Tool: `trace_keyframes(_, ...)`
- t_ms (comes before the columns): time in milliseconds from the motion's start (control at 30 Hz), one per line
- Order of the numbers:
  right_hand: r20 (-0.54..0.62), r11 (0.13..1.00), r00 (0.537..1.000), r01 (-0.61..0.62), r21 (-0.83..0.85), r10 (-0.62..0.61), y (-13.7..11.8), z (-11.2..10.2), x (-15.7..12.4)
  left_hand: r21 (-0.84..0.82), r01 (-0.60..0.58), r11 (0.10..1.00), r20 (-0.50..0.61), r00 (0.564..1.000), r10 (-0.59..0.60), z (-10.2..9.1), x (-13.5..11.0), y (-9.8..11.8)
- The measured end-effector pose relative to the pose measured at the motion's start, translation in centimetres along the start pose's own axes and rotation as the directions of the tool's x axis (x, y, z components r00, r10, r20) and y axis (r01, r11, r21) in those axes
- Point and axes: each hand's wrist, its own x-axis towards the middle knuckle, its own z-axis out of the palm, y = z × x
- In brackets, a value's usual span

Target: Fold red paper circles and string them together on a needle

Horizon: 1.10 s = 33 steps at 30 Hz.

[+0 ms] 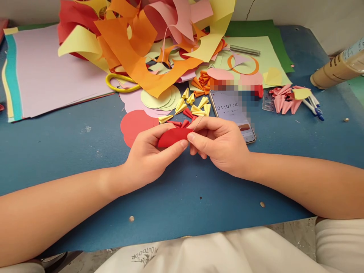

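Between my two hands is a piece of red paper [174, 137], bent or folded into a curved shape. My left hand [149, 153] is closed on its left part, with the thumb along the lower edge. My right hand [224, 146] pinches its right end between thumb and fingertips. A thin needle-like sliver [198, 123] sticks up at the right fingertips; I cannot make out exactly what it is. Just beyond lie small rolled red paper cones [185, 123] and yellow paper cones [196, 109]. Red paper circles [136, 125] lie left of my hands.
A phone [233, 110] showing a timer lies behind my right hand. Paper scraps [136, 49] heap at the back, near yellow-handled scissors [121, 85]. Paper sheets [57, 68] lie left; pink cones [284, 100], pens [313, 104] and a bottle [338, 66] are right.
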Motion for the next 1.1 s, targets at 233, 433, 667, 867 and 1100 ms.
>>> trace_keyframes(233,0.024,0.999,1.000,0.006,0.035,-0.007,0.11,-0.08,0.23,-0.024,0.027,0.999,-0.083,0.996,-0.029,0.13,-0.20,-0.43)
trace_keyframes(433,0.012,1.000,1.000,0.004,0.029,-0.005,0.02,-0.17,0.25,-0.022,0.083,0.996,-0.162,0.983,-0.086,0.06,-0.12,-0.74)
trace_keyframes(667,-0.030,0.999,1.000,0.006,0.040,-0.005,0.08,0.04,0.33,0.007,0.069,0.998,-0.093,0.993,-0.068,0.06,0.07,-0.09)
trace_keyframes(867,-0.005,1.000,1.000,-0.020,-0.022,0.020,0.12,-0.10,0.25,0.018,0.043,0.999,-0.062,0.997,-0.042,0.00,0.06,-0.04)
trace_keyframes(1100,-0.062,0.999,0.998,-0.008,-0.031,0.006,-0.01,-0.13,0.11,0.023,0.065,0.998,-0.076,0.995,-0.063,0.05,0.15,0.14)
